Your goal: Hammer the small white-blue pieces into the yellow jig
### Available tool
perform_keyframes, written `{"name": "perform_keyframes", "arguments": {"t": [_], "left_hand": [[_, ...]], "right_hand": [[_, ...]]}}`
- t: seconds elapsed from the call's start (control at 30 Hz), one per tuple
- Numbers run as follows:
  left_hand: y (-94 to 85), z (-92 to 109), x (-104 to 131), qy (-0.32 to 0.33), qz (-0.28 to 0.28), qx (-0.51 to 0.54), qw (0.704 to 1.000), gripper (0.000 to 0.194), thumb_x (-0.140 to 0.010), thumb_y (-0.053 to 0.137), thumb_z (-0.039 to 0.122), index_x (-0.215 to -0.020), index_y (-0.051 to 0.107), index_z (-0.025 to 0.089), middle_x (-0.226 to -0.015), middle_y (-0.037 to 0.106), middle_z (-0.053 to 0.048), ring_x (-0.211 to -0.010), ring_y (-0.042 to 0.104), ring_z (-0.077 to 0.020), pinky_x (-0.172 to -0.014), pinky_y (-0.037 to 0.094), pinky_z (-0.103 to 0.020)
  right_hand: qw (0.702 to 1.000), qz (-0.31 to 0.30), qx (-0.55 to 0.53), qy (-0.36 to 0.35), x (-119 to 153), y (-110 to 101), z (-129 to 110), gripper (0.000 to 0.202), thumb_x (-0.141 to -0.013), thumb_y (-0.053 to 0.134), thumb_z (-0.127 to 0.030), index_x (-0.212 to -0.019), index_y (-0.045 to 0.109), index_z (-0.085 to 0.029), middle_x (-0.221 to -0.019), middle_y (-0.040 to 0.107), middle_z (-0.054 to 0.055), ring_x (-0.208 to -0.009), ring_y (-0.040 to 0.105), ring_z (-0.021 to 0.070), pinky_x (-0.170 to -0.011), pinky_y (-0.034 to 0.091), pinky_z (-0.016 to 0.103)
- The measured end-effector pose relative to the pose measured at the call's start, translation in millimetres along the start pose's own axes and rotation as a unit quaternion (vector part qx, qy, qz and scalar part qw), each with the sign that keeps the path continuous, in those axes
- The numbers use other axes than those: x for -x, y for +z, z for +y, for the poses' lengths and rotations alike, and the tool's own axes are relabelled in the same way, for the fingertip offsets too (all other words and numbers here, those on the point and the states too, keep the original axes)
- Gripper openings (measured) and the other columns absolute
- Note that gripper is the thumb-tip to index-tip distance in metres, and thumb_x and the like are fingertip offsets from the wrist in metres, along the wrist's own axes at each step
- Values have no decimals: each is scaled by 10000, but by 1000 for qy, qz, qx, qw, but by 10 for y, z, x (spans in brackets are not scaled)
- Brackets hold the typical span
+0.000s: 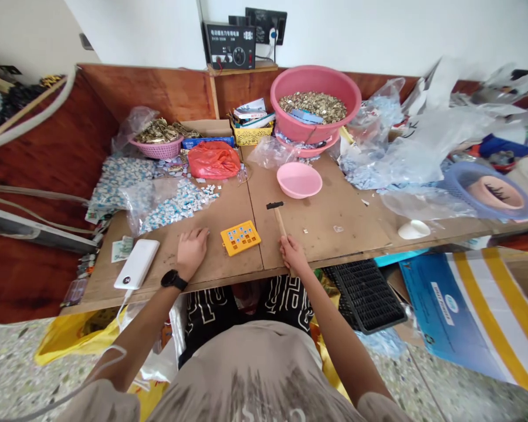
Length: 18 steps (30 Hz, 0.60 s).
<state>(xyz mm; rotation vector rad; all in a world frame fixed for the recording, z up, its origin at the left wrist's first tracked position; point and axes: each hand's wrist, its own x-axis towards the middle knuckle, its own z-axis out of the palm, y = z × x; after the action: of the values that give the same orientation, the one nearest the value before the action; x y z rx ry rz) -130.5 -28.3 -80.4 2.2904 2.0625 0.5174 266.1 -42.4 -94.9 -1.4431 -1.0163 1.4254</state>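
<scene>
My right hand (293,253) is wrapped round the wooden handle of a small hammer (280,220). Its dark head points away from me, just above the table. My left hand (192,252) rests on the table with fingers bent together; whatever the fingertips hold, if anything, is too small to name. Between the hands lies a yellow plastic tray (241,238), with several small blue-and-white pieces in its slots. To the left of that tray, beyond my left hand, small blue-and-white pieces (180,202) spill from a clear bag.
A white power bank (137,264) with a cable lies left. Ahead stand a small pink bowl (299,180), a red bag (214,159) and a large pink basin (317,76) of metal parts. Plastic bags (391,158) and a white cup (414,229) are at right.
</scene>
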Motion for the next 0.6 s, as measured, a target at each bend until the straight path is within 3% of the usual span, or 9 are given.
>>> {"name": "perform_keyframes", "arguments": {"t": [0.17,0.3,0.4,0.6], "left_hand": [[-100,139,-20,-25,25,9,999,363,-1143,519,340,-1236,854,236,-1321,827,-181,-1269,718,-409,-1116,521,-566],[-103,387,57,-41,42,145,988,273,-1111,618,376,-1202,851,268,-1235,862,-104,-1155,785,-326,-1095,595,-473],[-47,637,171,-4,32,204,978,252,-1112,651,395,-1207,856,282,-1263,860,-81,-1147,798,-293,-1077,622,-433],[62,908,181,29,-13,133,991,266,-1127,615,328,-1190,862,254,-1262,837,-125,-1181,751,-337,-1100,590,-513]], "right_hand": [[1000,4,-2,-1,11,5,-16,604,-937,730,-850,-1024,611,-265,-618,455,-118,-378,301,74,-291,286,202],[1000,10,-3,-3,10,11,-16,603,-935,730,-851,-1017,609,-266,-627,466,-113,-383,308,77,-291,294,209],[1000,14,-2,-2,7,13,-8,598,-946,717,-851,-1018,598,-269,-625,459,-117,-382,303,76,-295,282,207],[1000,10,7,0,21,16,-27,615,-937,710,-869,-1022,584,-273,-623,453,-122,-377,299,78,-301,298,214]]}}
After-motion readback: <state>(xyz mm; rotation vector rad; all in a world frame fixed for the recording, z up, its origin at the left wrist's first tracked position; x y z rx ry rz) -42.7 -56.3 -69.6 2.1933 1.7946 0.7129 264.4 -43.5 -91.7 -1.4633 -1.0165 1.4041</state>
